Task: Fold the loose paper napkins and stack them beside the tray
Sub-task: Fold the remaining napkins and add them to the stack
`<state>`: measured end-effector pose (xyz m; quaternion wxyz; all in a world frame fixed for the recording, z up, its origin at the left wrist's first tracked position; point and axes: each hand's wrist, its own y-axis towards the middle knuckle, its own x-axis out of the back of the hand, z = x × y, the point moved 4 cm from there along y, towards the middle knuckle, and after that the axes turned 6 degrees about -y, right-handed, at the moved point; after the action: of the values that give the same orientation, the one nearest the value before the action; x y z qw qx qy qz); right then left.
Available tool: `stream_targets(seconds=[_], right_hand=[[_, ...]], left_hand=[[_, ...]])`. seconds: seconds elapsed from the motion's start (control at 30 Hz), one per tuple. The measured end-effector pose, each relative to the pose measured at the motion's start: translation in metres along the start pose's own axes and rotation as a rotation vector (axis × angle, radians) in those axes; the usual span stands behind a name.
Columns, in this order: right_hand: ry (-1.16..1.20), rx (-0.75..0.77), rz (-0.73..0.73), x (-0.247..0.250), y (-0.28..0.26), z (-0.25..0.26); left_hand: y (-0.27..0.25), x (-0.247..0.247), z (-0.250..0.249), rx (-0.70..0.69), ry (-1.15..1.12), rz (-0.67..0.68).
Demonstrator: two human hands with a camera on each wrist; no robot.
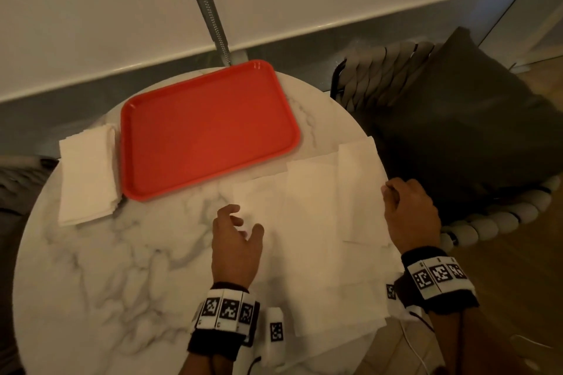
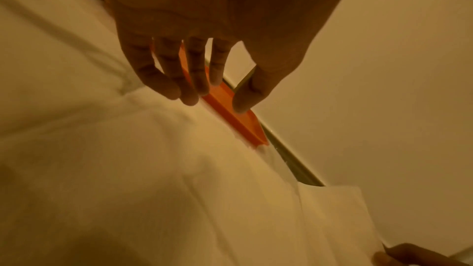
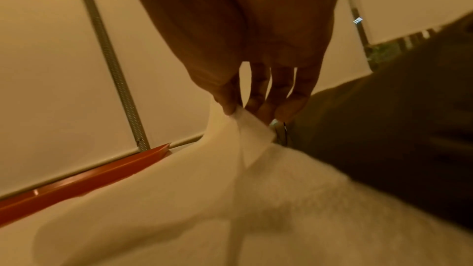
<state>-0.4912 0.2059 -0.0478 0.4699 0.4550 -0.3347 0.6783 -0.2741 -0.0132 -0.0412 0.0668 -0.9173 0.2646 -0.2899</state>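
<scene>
A red tray (image 1: 210, 128) lies at the back of the round marble table (image 1: 106, 268). A stack of folded white napkins (image 1: 86, 173) sits against the tray's left side. Several loose white napkins (image 1: 310, 222) overlap on the table's right half. My right hand (image 1: 409, 216) pinches a napkin corner (image 3: 245, 122) between thumb and fingers at the table's right edge. My left hand (image 1: 237, 240) hovers with loosely spread fingers (image 2: 189, 88) over the left edge of the loose napkins (image 2: 153, 169), holding nothing. The red tray (image 2: 238, 120) shows beyond its fingers.
A dark cushion (image 1: 457, 131) lies on a woven rope chair (image 1: 380, 70) right of the table. A white wall panel with a grey metal strip (image 1: 207, 9) stands behind the tray. Bare marble fills the table's front left.
</scene>
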Motion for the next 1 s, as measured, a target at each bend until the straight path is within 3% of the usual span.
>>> stream_targets(seconds=[0.3,0.4,0.47,0.6,0.7,0.8,1.0], right_hand=[[0.037,0.078,-0.141,0.016,-0.001,0.008],[0.148,0.129,-0.146,0.034,-0.007,0.024],[0.319,0.168,-0.113,0.055,-0.016,0.042],[0.765,0.212,0.153,0.091,-0.05,0.093],[0.84,0.238,0.247,0.092,-0.067,0.114],[0.878,0.205,0.287,0.077,-0.077,0.118],[0.84,0.104,0.352,0.038,-0.109,0.158]], left_hand=[[-0.015,0.046,-0.01,-0.158,0.052,-0.054],[-0.022,0.045,-0.027,-0.286,0.064,-0.038],[-0.026,0.035,-0.043,-0.32,0.021,0.045],[-0.032,0.0,-0.066,-0.03,-0.297,0.416],[-0.037,-0.011,-0.079,0.183,-0.661,0.62],[-0.035,0.004,-0.084,0.188,-0.836,0.613],[-0.012,0.059,-0.048,0.112,-0.806,0.44]])
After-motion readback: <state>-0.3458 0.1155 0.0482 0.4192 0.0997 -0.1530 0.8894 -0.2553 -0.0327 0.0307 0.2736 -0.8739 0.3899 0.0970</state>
